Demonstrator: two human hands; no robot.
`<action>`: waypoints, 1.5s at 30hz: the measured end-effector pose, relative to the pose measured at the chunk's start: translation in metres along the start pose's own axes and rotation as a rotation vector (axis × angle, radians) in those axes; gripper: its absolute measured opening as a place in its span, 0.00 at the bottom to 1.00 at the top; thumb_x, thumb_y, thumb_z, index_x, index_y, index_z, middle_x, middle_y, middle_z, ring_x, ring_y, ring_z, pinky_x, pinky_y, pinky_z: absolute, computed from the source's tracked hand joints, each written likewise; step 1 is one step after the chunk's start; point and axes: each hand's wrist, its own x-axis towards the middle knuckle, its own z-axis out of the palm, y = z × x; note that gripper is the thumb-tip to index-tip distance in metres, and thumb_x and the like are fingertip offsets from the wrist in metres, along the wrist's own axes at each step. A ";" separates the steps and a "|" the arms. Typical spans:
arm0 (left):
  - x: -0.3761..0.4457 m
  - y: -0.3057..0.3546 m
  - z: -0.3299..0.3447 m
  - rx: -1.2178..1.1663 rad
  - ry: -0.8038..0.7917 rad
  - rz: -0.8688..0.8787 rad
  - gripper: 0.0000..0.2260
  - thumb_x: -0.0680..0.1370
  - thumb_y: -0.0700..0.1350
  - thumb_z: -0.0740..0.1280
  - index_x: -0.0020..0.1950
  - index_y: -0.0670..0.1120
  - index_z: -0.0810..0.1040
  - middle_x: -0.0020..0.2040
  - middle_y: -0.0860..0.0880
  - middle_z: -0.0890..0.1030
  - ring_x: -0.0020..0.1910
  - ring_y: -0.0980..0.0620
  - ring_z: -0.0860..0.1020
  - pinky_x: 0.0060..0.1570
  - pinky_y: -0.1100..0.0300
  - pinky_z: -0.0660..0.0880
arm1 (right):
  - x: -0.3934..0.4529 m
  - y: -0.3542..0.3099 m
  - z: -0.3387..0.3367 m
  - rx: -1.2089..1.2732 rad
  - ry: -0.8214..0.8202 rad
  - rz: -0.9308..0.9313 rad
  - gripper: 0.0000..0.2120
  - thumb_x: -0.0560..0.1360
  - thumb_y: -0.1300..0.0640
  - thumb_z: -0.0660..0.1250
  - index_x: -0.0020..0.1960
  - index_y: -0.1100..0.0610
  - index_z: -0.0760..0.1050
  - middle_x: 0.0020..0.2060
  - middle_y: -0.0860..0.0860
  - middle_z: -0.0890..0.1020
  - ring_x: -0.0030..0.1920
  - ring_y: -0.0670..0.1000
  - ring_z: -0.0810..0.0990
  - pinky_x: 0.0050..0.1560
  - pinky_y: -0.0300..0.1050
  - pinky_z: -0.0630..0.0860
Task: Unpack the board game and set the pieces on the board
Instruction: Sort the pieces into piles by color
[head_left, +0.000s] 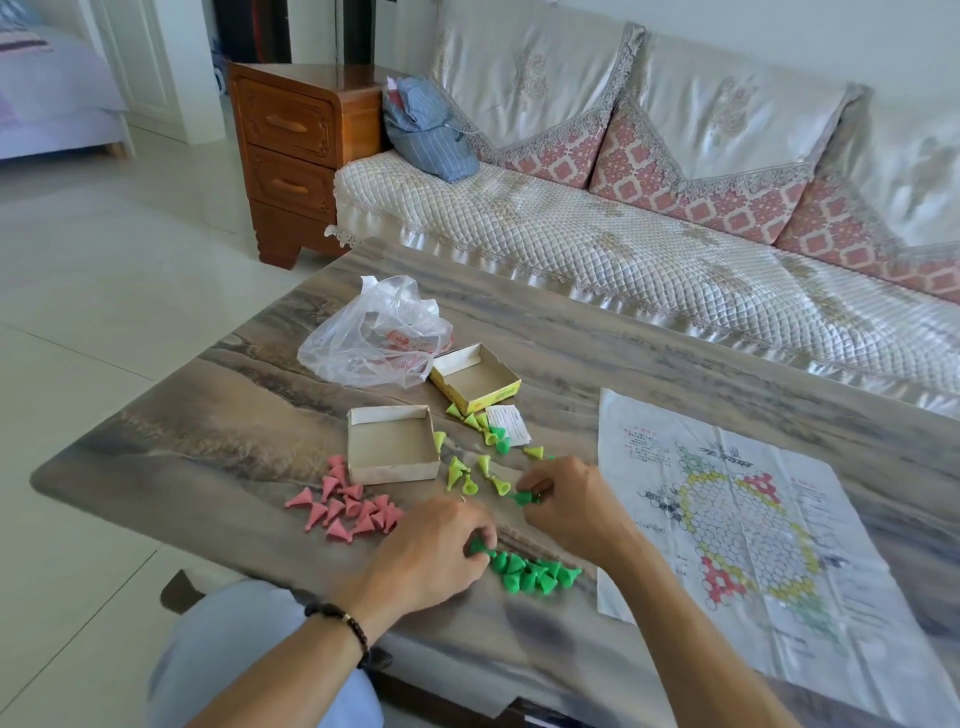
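Pink plastic cone pieces (347, 508) lie near the bench's (218, 415) left edge. At centre frame the left hand (434, 553) pinches a dark green cone piece (479, 547); the right hand (569, 501) grips another green cone (523, 498). The printed paper board (748, 525) lies flat at right.

The table (649, 343) has a smooth, faintly glossy top with a streaked grey-brown stone or wood-grain look. Near its right edge lies the board (753, 519), thin creased paper, matt. The pink pieces (348, 512), yellow-green pieces (470, 478) and dark green pieces (530, 569) look like smooth moulded plastic. Both box halves (392, 441) are matt cardboard. The bag (374, 332) near the far edge is crinkled, shiny translucent plastic film.
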 end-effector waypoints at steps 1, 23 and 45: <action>-0.001 0.002 0.001 0.003 -0.001 -0.001 0.04 0.74 0.43 0.68 0.47 0.52 0.79 0.42 0.55 0.80 0.42 0.57 0.75 0.42 0.62 0.71 | -0.008 0.006 0.001 -0.012 -0.027 0.008 0.15 0.67 0.62 0.66 0.51 0.53 0.82 0.44 0.47 0.83 0.41 0.44 0.78 0.35 0.24 0.67; 0.002 0.011 0.006 0.152 -0.118 0.014 0.21 0.75 0.52 0.69 0.66 0.52 0.74 0.52 0.54 0.75 0.51 0.56 0.72 0.46 0.63 0.67 | -0.039 0.025 0.007 0.061 -0.094 -0.047 0.17 0.73 0.60 0.61 0.59 0.54 0.79 0.53 0.50 0.82 0.50 0.47 0.78 0.52 0.39 0.74; 0.152 -0.021 -0.002 0.411 -0.023 -0.036 0.14 0.76 0.43 0.67 0.61 0.53 0.78 0.59 0.51 0.80 0.56 0.49 0.78 0.48 0.55 0.75 | 0.063 0.061 0.000 0.152 0.109 0.068 0.06 0.71 0.60 0.67 0.44 0.55 0.82 0.40 0.48 0.84 0.41 0.48 0.81 0.43 0.41 0.77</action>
